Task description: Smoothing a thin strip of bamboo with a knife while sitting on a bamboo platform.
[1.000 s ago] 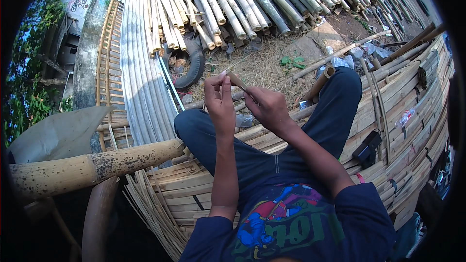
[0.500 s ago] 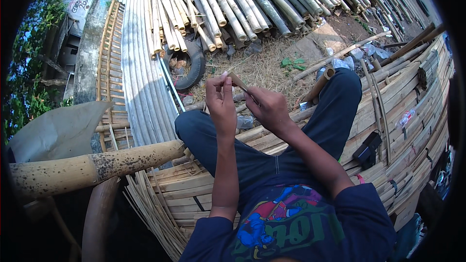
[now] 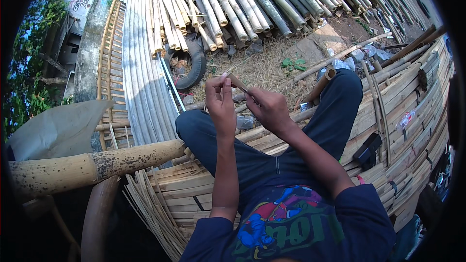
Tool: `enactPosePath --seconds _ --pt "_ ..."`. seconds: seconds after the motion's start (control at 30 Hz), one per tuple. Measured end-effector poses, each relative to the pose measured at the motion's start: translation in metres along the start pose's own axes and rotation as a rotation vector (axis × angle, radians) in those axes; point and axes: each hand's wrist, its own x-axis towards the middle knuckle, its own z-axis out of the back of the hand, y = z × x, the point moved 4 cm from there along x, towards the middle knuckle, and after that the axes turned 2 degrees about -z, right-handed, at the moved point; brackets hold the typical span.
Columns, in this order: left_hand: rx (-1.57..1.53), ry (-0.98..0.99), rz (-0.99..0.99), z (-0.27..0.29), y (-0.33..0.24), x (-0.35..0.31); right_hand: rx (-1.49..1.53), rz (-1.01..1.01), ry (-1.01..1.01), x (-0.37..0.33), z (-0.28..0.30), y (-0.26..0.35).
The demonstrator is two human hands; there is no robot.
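My left hand point(image 3: 221, 104) is raised between my knees, fingers curled and thumb pressed against the forefinger. A thin pale strip point(image 3: 238, 66) sticks out from its fingertips, slanting up and to the right. My right hand point(image 3: 268, 109) is closed around the lower end of a short, flat brown piece point(image 3: 237, 82) with a dark edge. The far end of that piece reaches my left thumb. Whether it is a bamboo slat or a blade I cannot tell. My fingers hide part of both things.
I sit on stacked split bamboo slats point(image 3: 407, 111). A thick bamboo pole point(image 3: 53, 173) juts in at left, and thin strips point(image 3: 153, 204) hang below it. Ahead lie a tyre point(image 3: 196, 68), bamboo poles point(image 3: 242, 9) and corrugated sheeting point(image 3: 138, 77). A black pouch point(image 3: 368, 148) rests at right.
My hands and what they hold stay almost in the same place. The whole view has shifted very slightly.
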Motion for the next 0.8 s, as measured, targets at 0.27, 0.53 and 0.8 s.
enactPosePath --seconds 0.27,0.53,0.8 --pt "0.079 0.041 0.019 -0.009 -0.003 0.0 0.03 0.039 -0.054 0.001 0.002 -0.005" --pt "0.082 0.034 0.049 0.004 0.006 0.008 0.443 -0.649 0.154 -0.069 -0.008 -0.05" --pt "0.166 0.024 -0.043 0.005 -0.002 0.019 0.495 -0.939 0.427 -0.168 0.007 -0.038"
